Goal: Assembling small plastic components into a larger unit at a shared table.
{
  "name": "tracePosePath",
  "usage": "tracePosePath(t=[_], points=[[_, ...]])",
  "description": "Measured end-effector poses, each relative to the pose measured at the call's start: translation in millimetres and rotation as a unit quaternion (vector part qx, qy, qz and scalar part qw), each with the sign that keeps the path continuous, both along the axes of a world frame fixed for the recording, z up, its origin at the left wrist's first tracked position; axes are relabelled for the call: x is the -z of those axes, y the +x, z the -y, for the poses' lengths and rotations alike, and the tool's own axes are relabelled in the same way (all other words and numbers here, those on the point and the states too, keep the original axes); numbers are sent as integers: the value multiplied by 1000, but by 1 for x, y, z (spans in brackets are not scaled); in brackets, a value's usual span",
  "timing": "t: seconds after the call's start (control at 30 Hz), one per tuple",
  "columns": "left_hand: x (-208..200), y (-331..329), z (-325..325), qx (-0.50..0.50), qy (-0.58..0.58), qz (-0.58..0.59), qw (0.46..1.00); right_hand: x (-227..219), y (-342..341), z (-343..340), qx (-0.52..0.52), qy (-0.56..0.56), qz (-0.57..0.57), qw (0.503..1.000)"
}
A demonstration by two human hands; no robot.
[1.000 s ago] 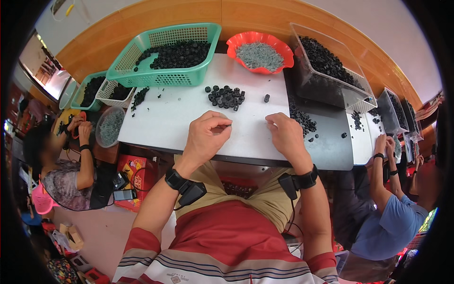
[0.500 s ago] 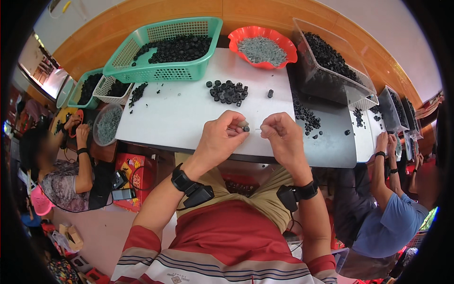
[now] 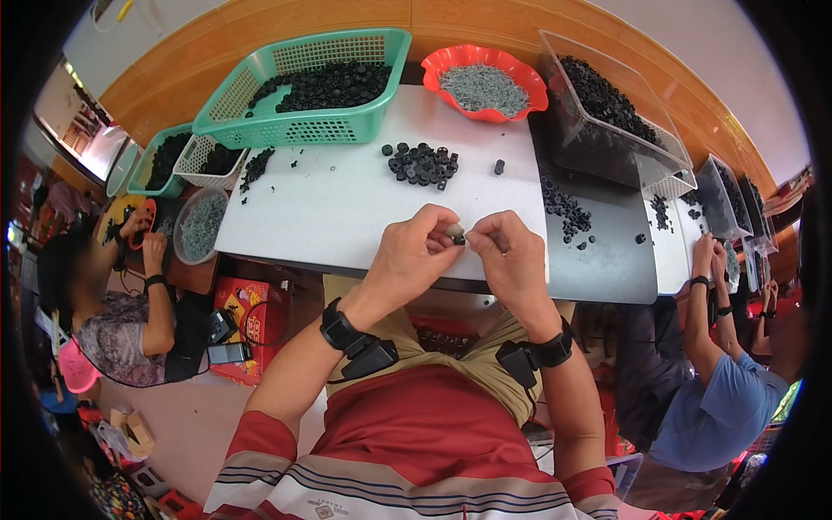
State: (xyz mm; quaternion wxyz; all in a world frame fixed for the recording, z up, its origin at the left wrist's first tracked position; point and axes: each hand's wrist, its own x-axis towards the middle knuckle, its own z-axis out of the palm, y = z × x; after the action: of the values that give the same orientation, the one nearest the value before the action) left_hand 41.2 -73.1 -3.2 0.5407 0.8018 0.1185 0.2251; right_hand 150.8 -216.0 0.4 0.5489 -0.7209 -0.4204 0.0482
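Just over the near edge of the white work surface (image 3: pixel 303 221), my left hand (image 3: pixel 412 256) pinches a small black round part (image 3: pixel 459 241) between thumb and fingertips. My right hand (image 3: pixel 516 264) is closed in a pinch, its fingertips right against that part. The thin metal pin that it held half a second ago is hidden by the fingers now. Beyond my hands lies a pile of similar black parts (image 3: pixel 422 165), with one stacked black piece (image 3: pixel 499 166) standing apart to its right.
A green basket (image 3: pixel 347 128) of black parts, a red scalloped bowl (image 3: pixel 433 80) of grey metal pins and a clear bin (image 3: pixel 598 147) of black parts line the back. Loose black parts (image 3: pixel 568 217) lie at right. Co-workers sit at left (image 3: pixel 121 334) and right (image 3: pixel 719 407).
My right hand has moved left, bringing its fingertips from a small gap away up to the black part. The pin between them has gone out of sight.
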Motion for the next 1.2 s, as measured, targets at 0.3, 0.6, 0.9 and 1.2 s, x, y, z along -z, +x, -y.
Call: tracePosePath(t=[0.3, 0.6, 0.9, 1.2], points=[[1, 2, 2, -2, 46, 15, 999, 4, 0, -2, -6, -9, 17, 1000], [-1, 2, -1, 9, 23, 2, 1000, -5, 4, -5, -32, -33, -40, 998], [-2, 6, -13, 41, -219, 5, 975, 11, 3, 3, -57, 58, -65, 995], [-12, 5, -9, 51, -386, -19, 921, 11, 4, 4, -62, 85, -17, 994]])
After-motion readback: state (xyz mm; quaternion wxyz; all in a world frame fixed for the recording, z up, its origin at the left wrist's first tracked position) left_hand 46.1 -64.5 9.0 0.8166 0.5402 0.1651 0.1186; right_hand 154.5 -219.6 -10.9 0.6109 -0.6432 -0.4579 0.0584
